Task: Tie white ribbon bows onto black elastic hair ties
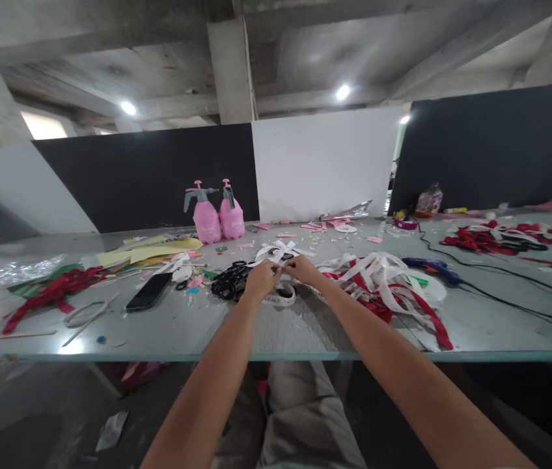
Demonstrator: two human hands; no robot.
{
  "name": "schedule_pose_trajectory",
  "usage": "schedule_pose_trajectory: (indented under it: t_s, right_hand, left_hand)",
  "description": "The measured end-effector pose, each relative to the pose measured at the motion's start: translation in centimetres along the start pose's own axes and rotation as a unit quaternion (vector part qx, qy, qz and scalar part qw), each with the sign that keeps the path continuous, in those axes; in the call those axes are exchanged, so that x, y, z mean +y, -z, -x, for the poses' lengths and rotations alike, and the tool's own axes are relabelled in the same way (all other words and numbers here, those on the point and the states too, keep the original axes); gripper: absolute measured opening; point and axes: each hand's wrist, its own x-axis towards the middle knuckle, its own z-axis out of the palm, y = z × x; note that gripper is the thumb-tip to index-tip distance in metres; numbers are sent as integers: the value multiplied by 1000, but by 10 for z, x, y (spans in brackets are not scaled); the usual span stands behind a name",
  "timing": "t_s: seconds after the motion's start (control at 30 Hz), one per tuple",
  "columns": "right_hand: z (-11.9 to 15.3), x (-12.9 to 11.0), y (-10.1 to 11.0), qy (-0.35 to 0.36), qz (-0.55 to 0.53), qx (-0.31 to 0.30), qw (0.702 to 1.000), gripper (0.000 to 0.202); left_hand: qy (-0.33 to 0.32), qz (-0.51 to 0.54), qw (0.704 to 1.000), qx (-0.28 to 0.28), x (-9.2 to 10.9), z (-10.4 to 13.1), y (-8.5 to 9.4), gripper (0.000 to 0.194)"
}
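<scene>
My left hand (262, 279) and my right hand (301, 268) meet over the middle of the table, fingertips pinched together. Between them is a white ribbon (272, 299), whose loop with dark printed letters hangs below my fingers. Just beyond my fingertips lie white ribbon bows (280, 250). A heap of black elastic hair ties (230, 281) sits left of my left hand. Beside my right forearm spreads a tangled pile of white and red ribbons (383, 280). The exact grip of the fingers is small and partly hidden.
Two pink spray bottles (206, 221) stand at the back. A black phone (149, 292) and red ribbons (56, 290) lie left. On the right are a dark blue glue gun (435, 269) with its cord, a ribbon roll (435, 293) and more red and black ribbons (485, 238).
</scene>
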Motion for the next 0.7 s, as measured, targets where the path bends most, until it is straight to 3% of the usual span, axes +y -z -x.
schedule_pose_trajectory:
  t_s: [0.53, 0.7]
  right_hand:
    - [-1, 4, -3, -3, 15, -13, 1000, 23]
    - [0, 0, -2, -17, 18, -14, 1000, 20]
  left_hand:
    - [-5, -31, 999, -15, -3, -2, -2, 20]
    - [-2, -49, 999, 4, -3, -1, -3, 18]
